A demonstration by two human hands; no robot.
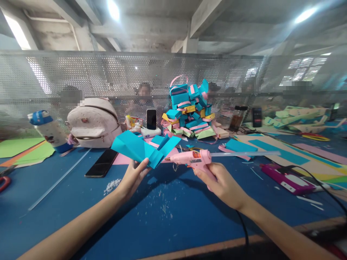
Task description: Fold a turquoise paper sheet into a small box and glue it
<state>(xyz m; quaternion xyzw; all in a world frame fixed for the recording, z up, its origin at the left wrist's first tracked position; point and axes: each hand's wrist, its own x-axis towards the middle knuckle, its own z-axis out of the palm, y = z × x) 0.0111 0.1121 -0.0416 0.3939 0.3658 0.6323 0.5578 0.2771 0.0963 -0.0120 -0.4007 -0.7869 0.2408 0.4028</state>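
A folded piece of blue paper is pinched in my left hand, held up above the table with its creased flaps spread. My right hand is wrapped round the handle of a pink glue gun. Its nozzle points left and is close to the paper's right-hand folds; whether they touch I cannot tell. A long clear glue stick sticks out of the gun's back end. Beneath the gun hangs a small wire stand. Pink paper lies on the table behind my left hand.
Behind my hands rises a pile of folded paper boxes. A backpack, a bottle and a black phone stand or lie left. Right are a purple power bank and paper sheets. The gun's cord drops over the edge.
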